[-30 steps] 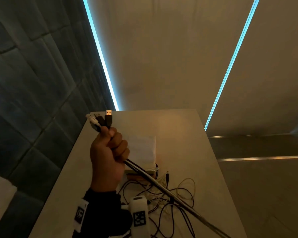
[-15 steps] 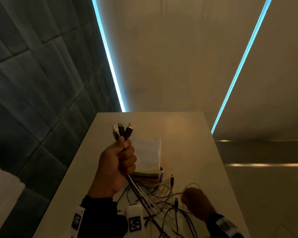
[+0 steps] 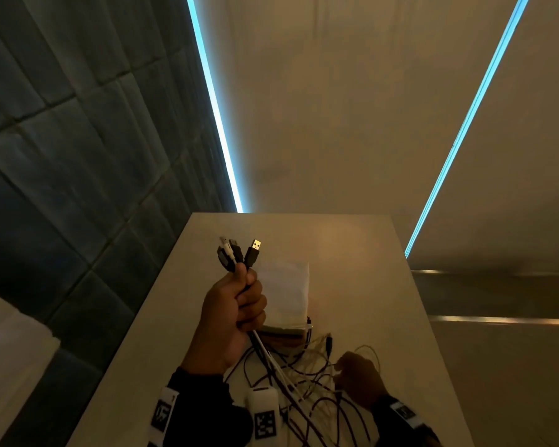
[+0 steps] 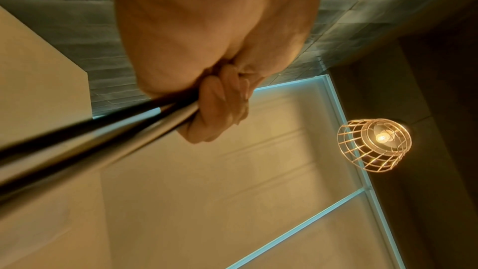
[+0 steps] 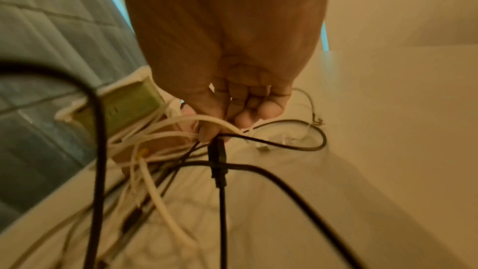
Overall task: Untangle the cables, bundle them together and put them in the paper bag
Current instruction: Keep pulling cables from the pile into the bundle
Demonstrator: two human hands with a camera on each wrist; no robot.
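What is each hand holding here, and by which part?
The left hand grips several cables just below their USB plugs. The right hand pinches a white cable mid-length in the tangle.

Both arms in dark long sleeves, cuffs ending at the wrists. Left sleeve (image 3: 204, 404): white wrist band (image 3: 164, 411) with black square marker print, plus a white rounded camera housing (image 3: 262, 411) carrying a black-and-white fiducial tag on its face. Right sleeve (image 3: 397, 424): white band (image 3: 405, 414) with a dark marker patch, partly cut off by the frame edge. Left hand (image 3: 229, 314) and right hand (image 3: 360, 379) bare, no gloves. Rings or watch: can't tell in this dim light.
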